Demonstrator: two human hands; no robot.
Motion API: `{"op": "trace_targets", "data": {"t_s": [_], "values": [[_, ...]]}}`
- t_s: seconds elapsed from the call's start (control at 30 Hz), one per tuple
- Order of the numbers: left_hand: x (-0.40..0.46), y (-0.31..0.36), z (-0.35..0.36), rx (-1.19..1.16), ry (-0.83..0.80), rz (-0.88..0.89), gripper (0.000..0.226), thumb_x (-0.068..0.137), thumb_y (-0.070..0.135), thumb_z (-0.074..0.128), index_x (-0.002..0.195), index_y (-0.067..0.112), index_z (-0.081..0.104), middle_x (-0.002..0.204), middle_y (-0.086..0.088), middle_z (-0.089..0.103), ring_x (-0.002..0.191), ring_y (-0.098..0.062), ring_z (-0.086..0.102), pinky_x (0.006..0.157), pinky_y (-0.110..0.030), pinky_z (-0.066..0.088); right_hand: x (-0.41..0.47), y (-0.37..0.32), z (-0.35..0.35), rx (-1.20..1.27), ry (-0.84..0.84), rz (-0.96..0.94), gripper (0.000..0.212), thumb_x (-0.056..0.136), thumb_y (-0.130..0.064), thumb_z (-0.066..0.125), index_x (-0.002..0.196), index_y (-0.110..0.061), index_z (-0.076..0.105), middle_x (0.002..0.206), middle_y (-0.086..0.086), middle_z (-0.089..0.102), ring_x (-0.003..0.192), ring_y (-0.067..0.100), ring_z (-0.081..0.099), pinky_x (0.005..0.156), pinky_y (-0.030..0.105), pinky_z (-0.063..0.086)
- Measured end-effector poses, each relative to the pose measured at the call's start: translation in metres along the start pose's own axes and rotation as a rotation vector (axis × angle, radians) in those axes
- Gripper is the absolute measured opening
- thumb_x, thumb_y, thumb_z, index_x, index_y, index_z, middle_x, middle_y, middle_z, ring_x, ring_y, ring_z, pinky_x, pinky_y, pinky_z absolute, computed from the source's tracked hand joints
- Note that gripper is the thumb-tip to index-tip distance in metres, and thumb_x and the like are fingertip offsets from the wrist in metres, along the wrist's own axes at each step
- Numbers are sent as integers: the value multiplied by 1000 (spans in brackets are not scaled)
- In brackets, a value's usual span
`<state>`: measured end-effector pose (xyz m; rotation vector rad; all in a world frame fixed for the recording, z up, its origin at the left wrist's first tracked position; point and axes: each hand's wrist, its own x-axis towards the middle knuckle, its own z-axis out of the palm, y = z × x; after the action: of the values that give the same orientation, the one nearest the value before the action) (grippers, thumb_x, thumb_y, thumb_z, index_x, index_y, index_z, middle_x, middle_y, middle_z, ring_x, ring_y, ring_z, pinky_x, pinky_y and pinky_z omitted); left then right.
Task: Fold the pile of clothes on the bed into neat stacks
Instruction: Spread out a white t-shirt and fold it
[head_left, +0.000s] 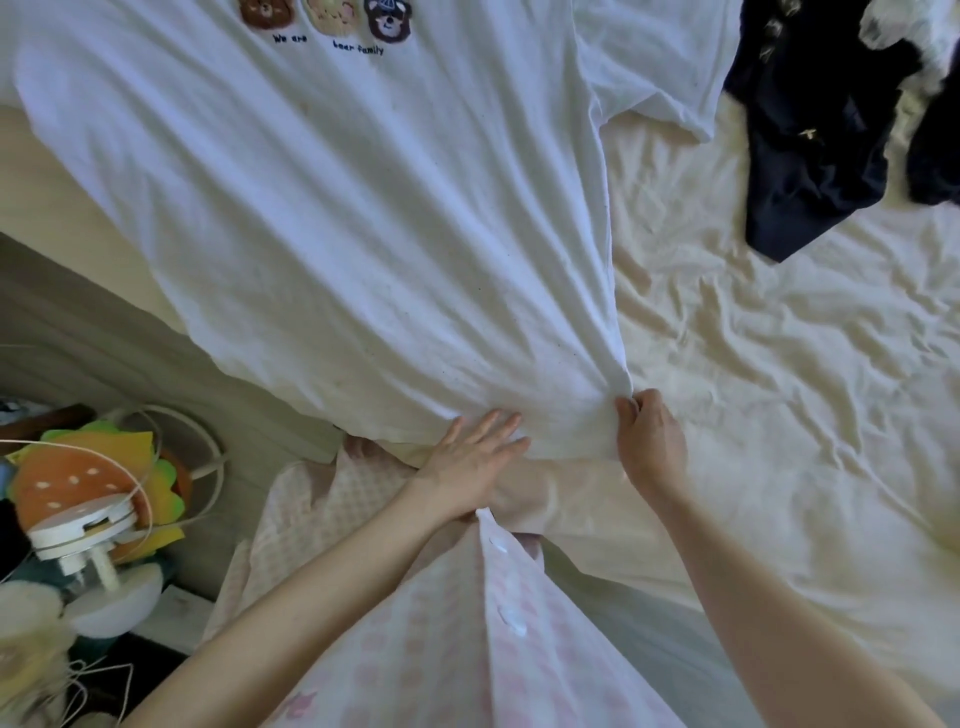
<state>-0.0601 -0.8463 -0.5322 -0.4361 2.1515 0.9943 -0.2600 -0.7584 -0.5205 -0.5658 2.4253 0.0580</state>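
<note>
A white T-shirt (337, 208) with three bear faces printed near its top lies spread face up across the cream bed sheet (779, 389). Its hem reaches the near edge of the bed. My left hand (470, 457) lies flat on the hem with its fingers straight. My right hand (649, 436) pinches the shirt's lower right corner, where the cloth bunches into creases. A dark navy garment (810, 135) lies crumpled at the far right of the bed, with a bit of white lace beside it.
Left of the bed stands a cluttered side area with a burger-shaped cushion (88, 488), a small white lamp or fan (98, 540) and loose cords. My pink patterned clothing fills the bottom centre. The sheet to the right is wrinkled.
</note>
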Motion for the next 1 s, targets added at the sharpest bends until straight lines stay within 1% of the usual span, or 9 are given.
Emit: {"op": "trace_targets", "data": {"t_s": [0.07,0.17,0.3,0.47,0.63,0.73,0.83,0.9,1.0], "values": [[-10,-13,4,72,90,-14,80,91,16,50,151,27,-1,156,-1,-22,141,-22,-24,110,-51,-18,-5,-16,-2,-57,92,-48,23,95,-19,49,110,-3,50,111,17,55,103,34,50,81,42,38],[-30,-43,9,116,201,-116,87,91,26,50,145,29,-17,150,-4,-34,132,-30,-38,102,-52,-28,-21,-52,0,-109,211,-176,46,93,-23,53,134,-6,42,139,15,43,131,33,37,103,46,30],[-56,-100,6,77,372,-269,78,96,16,37,138,32,-27,144,-2,-42,129,-27,-44,96,-49,-36,-40,-114,25,-233,125,-470,53,97,-29,47,145,-13,33,154,13,25,143,31,18,115,49,12],[-90,-189,-15,-33,589,-464,77,98,24,38,140,30,-27,149,-9,-33,135,-30,-34,108,-54,-20,-46,-199,65,-341,18,-658,61,97,-40,42,150,-25,15,159,7,3,146,28,-1,114,56,-3],[-110,-264,-31,-149,770,-609,84,95,28,50,148,16,-14,156,-21,-12,144,-38,-6,114,-55,5,-44,-253,102,-439,-10,-670,74,94,-50,43,150,-33,-2,158,2,-16,144,27,-15,109,59,-9],[-103,-279,-30,-546,924,-568,81,93,21,56,151,11,0,156,-18,9,143,-30,15,114,-44,25,-51,-259,121,-462,-2,-604,82,93,-51,45,149,-31,-12,157,2,-20,144,27,-17,109,59,-9],[-94,-281,-27,-1168,1081,-594,58,91,15,60,140,10,32,122,-4,53,108,-14,54,88,-18,47,-58,-258,131,-432,37,-573,84,92,-47,48,149,-29,-13,157,4,-17,144,28,-15,108,59,-10],[-92,-281,-20,-1404,1030,-587,30,91,19,61,118,10,51,97,7,60,86,-6,60,67,-11,47,-62,-256,131,-404,43,-576,84,92,-43,51,150,-29,-9,158,5,-14,145,29,-12,109,59,-8],[-100,-274,1,-1526,828,-498,5,90,23,63,92,20,60,85,14,63,67,7,62,53,-6,44,-73,-248,130,-401,20,-574,84,93,-39,52,149,-29,-9,158,5,-14,145,29,-13,110,60,-6]]}}
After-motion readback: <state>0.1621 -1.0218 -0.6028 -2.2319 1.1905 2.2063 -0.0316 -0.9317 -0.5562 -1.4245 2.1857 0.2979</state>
